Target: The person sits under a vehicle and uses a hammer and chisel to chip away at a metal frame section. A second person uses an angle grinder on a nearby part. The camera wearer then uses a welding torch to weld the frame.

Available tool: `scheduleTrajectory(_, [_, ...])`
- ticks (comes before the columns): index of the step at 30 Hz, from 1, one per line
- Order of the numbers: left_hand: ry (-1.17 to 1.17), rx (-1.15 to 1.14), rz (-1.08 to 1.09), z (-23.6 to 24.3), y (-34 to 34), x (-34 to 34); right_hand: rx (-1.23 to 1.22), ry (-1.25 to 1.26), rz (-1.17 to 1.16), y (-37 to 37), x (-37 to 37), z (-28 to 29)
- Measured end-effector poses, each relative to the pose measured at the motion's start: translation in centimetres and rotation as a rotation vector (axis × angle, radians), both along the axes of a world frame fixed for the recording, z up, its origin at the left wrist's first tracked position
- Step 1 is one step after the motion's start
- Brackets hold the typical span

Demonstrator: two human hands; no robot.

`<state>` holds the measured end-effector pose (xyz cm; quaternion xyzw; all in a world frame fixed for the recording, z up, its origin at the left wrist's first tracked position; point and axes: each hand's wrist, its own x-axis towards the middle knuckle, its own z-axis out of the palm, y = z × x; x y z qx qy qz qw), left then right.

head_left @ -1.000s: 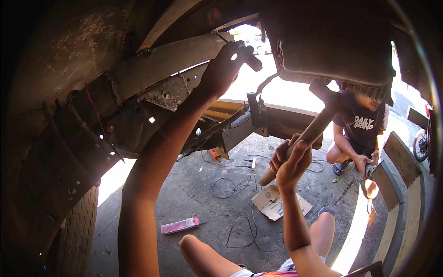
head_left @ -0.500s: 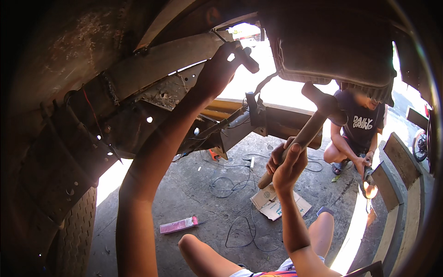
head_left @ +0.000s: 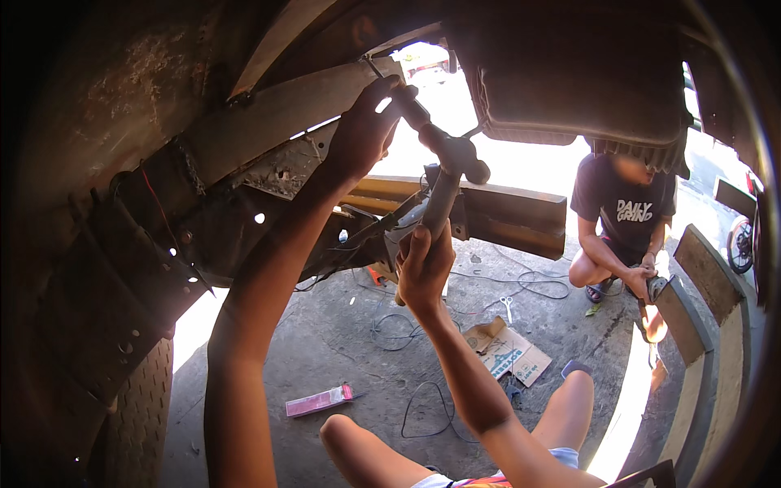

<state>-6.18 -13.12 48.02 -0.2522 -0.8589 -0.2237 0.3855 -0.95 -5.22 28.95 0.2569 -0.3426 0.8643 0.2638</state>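
High in the picture, my left hand (head_left: 360, 134) is closed on a dark metal punch (head_left: 412, 108), whose thin shank rises to the steel frame (head_left: 281, 114) overhead. My right hand (head_left: 425, 264) grips the handle of a hammer (head_left: 460, 157). The hammer's head is at the lower end of the punch; I cannot tell whether they touch. Beyond the hammer runs a steel beam (head_left: 512, 220) with a yellow-brown side. The overhead metal is dark and rusty, with holes and a thin red wire.
A person (head_left: 618, 220) squats at right with both hands on a power tool (head_left: 657, 286), beside upright bent metal plates (head_left: 700, 260). A dark casing (head_left: 569, 81) hangs above. On the concrete lie cables, scissors (head_left: 507, 309), cardboard (head_left: 521, 358) and a pink packet (head_left: 319, 399). A tire (head_left: 138, 398) stands at left.
My right hand has swung the hammer up and leftward, bringing its head to the punch end. My left hand has shifted slightly left, still holding the punch.
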Motion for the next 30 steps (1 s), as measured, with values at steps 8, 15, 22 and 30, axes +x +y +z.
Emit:
scheduleTrajectory(8, [0.069, 0.084, -0.178, -0.1, 0.3, -0.3, 0.13, -0.032, -0.155, -0.3, -0.5, 0.6])
scheduleTrajectory(15, [0.043, 0.158, -0.052, 0.1, 0.4, 0.4, 0.05, 0.096, -0.16, 0.1, -0.8, 0.6])
scheduleTrajectory(22, [0.699, -0.581, -0.002, -0.6, -1.0, -0.1, -0.006, 0.06, 0.011, 2.0, 0.5, -0.4])
scheduleTrajectory(30, [0.489, -0.473, 0.114, -1.0, -1.1, 0.2, 0.014, 0.036, 0.034, 3.4, 0.6, -0.7])
